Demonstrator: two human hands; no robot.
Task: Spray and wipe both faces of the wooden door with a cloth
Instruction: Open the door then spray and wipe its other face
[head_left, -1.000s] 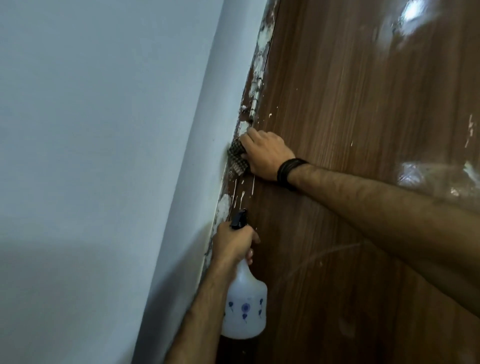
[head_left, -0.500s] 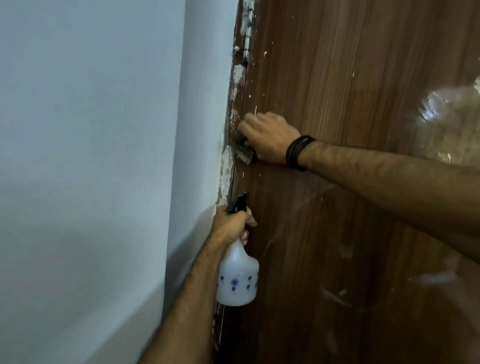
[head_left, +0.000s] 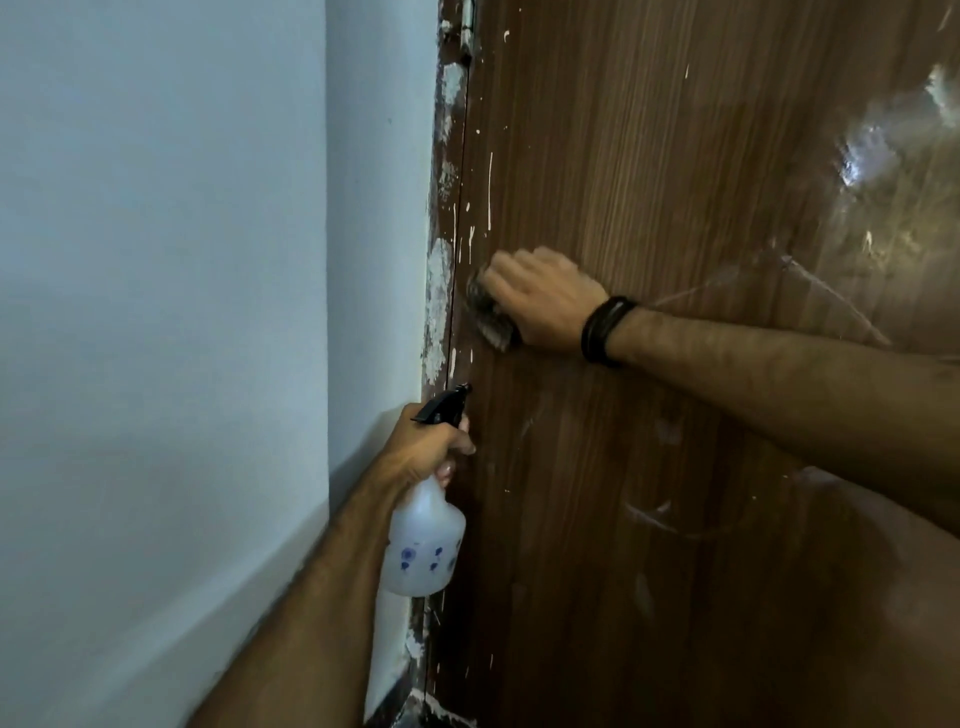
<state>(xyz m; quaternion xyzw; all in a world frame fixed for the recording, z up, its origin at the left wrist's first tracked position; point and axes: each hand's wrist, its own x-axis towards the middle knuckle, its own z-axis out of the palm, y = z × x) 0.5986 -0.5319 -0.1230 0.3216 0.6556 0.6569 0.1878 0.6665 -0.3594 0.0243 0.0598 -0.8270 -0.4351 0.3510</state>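
- A pale wall (head_left: 156, 312) fills the left; the paint-flecked door frame (head_left: 439, 291) runs beside it.
- The left hand (head_left: 421, 452) grips a spray bottle (head_left: 423, 545) by its neck, fingers curled round the trigger, nozzle close to the wooden door (head_left: 675, 519).
- The right hand (head_left: 540, 299) presses a dark cloth (head_left: 491, 317) flat on the door near its left edge, fingers bent over it.
- Smears and sheen on this face suggest wiping is under way; white specks remain, and the other face is out of sight, likely not yet done.

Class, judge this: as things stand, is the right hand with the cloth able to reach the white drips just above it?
Probably yes: the right hand presses the cloth just below the drips, with bare door between.
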